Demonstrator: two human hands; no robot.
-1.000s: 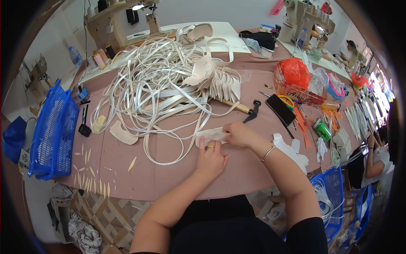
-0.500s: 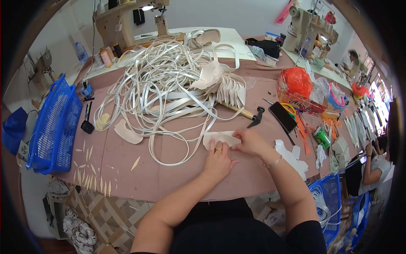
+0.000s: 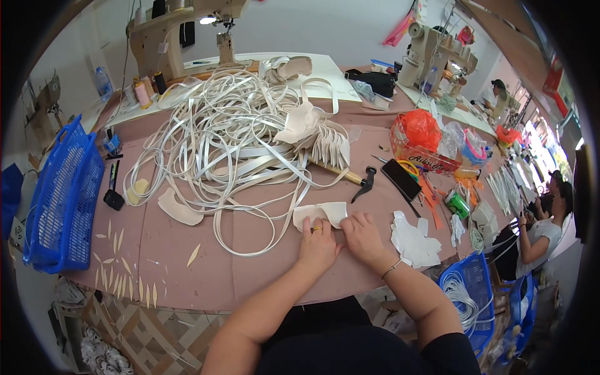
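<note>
A small cream piece of leather-like material (image 3: 320, 213) lies on the cloth-covered table in front of me, its near edge curling up. My left hand (image 3: 317, 245), a ring on one finger, has its fingers bent over that near edge. Close beside it, my right hand (image 3: 362, 237) pinches the piece's right corner. Both thumbs are largely hidden. Beyond the piece sprawls a tangled heap of cream and white strips (image 3: 231, 137). A stack of similar cream pieces (image 3: 331, 147) rests at the heap's right side, above a hammer (image 3: 362, 181).
White cut pieces (image 3: 412, 240) and a black phone (image 3: 401, 180) lie to my right, near a green can (image 3: 457, 204). At the left stands a blue basket (image 3: 65, 200). Sewing machines (image 3: 222, 47) are at the back. Other people (image 3: 540, 237) sit at the far right.
My right hand has turned and come down along the piece's right corner, its fingers now bent over the edge. The near edge curls up more. The whole view has shifted slightly.
</note>
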